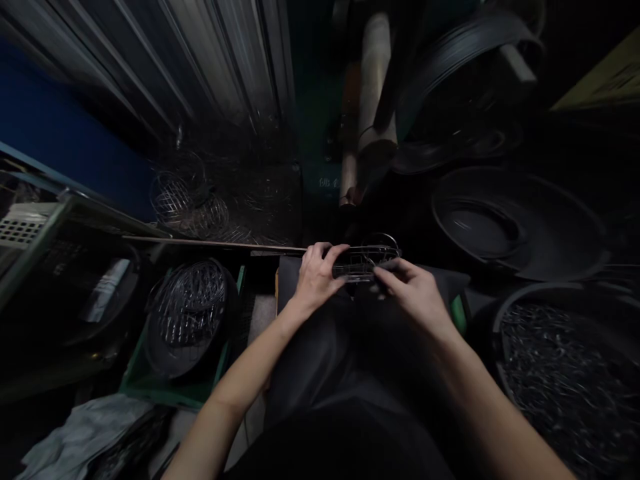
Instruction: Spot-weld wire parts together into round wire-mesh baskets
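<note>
Between my two hands, over the dark apron on my lap, is a round wire basket (367,252) of shiny metal rods. My left hand (321,273) grips its left side, thumb below and fingers above. At the basket's right front, my right hand (413,287) has thumb and fingers pinched together. A wire loop rises at the basket's top right, close to those fingertips. What the right fingers pinch is blurred and too small to make out.
At right stands a tub (505,307) of many small bent wire pieces, with a large dark basin (595,220) behind it. A green crate (130,380) at left holds a bowl of wire racks. Wire baskets (190,207) lie beyond a thin bar. Machine cylinders (375,73) hang ahead.
</note>
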Motion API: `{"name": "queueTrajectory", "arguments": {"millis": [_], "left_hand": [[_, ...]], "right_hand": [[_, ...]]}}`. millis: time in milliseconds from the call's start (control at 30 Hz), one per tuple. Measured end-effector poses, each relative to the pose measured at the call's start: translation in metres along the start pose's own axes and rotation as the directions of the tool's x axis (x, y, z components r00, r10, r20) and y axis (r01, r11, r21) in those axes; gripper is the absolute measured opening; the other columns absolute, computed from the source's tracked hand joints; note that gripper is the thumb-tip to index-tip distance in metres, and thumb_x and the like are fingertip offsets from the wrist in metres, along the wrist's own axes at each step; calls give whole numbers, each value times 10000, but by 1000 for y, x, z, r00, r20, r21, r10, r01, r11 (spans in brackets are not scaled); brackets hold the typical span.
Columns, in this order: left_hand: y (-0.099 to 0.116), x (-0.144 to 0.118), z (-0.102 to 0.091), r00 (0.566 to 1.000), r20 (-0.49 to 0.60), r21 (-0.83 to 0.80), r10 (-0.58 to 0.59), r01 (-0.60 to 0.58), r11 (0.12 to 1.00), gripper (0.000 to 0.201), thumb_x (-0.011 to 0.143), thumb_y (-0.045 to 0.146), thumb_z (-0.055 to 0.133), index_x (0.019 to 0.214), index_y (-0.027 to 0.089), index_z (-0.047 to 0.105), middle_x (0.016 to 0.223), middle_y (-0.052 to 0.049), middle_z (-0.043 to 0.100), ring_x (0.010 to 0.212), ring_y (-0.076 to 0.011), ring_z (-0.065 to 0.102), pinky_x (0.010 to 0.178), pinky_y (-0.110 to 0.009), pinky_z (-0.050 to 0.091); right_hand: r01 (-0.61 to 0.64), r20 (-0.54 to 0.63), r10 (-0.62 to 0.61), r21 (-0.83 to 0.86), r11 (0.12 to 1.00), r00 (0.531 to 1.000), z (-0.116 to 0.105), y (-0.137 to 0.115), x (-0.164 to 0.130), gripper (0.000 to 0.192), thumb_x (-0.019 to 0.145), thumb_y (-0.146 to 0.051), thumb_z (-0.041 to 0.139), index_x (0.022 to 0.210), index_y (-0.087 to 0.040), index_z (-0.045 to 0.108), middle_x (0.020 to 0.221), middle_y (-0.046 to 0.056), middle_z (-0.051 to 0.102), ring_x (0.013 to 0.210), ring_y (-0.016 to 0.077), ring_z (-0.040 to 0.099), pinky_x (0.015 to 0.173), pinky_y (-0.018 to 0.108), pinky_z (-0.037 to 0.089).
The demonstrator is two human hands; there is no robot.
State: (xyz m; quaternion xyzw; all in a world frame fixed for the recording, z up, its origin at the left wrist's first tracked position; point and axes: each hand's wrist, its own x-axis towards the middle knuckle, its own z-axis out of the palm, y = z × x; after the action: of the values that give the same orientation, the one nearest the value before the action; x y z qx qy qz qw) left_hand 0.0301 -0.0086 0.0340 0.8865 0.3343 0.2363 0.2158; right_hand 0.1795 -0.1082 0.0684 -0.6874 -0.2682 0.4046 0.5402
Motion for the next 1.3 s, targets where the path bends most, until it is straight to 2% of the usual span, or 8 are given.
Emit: {"name": "queueTrajectory", "arguments": {"millis": [100,200,300,400,500,700,933,1300], "left_hand": [[1,0,2,999,-26,43,25,-24,999,574,724,224,716,1254,226,495,1161,-86,489,1050,-234,479,943,-397,445],[2,3,-1,997,-62,92,47,-41,995,588,721,218,718,1261,225,484,1166,-93,481,1047,-239,477,942,-404,445],[2,8,-6,991,-93,163,96,-79,983,589,719,199,714,1261,206,485,1154,-105,480,1058,-251,478,979,-444,421],[2,12,-10,985,-105,237,141,-113,965,555,742,194,689,1260,207,490,1154,-112,478,1088,-265,480,1042,-509,358],[2,15,-12,983,-107,274,146,-112,955,535,760,190,669,1263,220,489,1162,-111,477,1102,-268,481,1058,-526,338],[0,23,-13,983,-124,230,136,-104,968,551,754,179,665,1268,216,473,1161,-106,477,1107,-254,484,1068,-513,335],[-1,37,-11,973,-184,156,141,-113,981,558,746,171,670,1260,207,458,1142,-103,490,1093,-244,499,1054,-499,354],[-8,46,-2,959,-241,161,146,-109,981,519,748,170,663,1235,217,488,1122,-95,494,1069,-242,507,1060,-509,349]], "right_hand": [[79,-48,-85,-115,990,995,16,8,19,373,680,-522,694,767,-165,633,654,37,647,542,170,591,476,273,484],[136,-121,-160,-182,974,980,24,14,22,338,739,-502,655,823,-175,645,711,45,665,602,185,615,529,287,502],[136,-148,-161,-166,977,976,28,12,21,329,752,-497,653,838,-179,642,697,38,660,603,189,620,547,293,509],[121,-129,-138,-131,984,982,29,6,26,321,739,-475,672,845,-174,646,705,36,661,599,188,618,543,291,507],[131,-114,-144,-113,985,983,30,2,33,310,729,-457,680,835,-168,649,761,46,670,630,186,621,554,285,506],[249,-175,-285,-200,948,942,41,0,35,311,769,-482,633,850,-182,643,804,46,673,709,185,623,657,294,497],[355,-216,-434,-325,877,874,47,-1,42,307,812,-483,585,859,-183,628,800,45,666,704,174,614,632,274,483],[404,-237,-514,-388,828,824,44,-3,52,275,823,-447,591,841,-177,636,773,34,666,667,159,614,608,251,477]]}}
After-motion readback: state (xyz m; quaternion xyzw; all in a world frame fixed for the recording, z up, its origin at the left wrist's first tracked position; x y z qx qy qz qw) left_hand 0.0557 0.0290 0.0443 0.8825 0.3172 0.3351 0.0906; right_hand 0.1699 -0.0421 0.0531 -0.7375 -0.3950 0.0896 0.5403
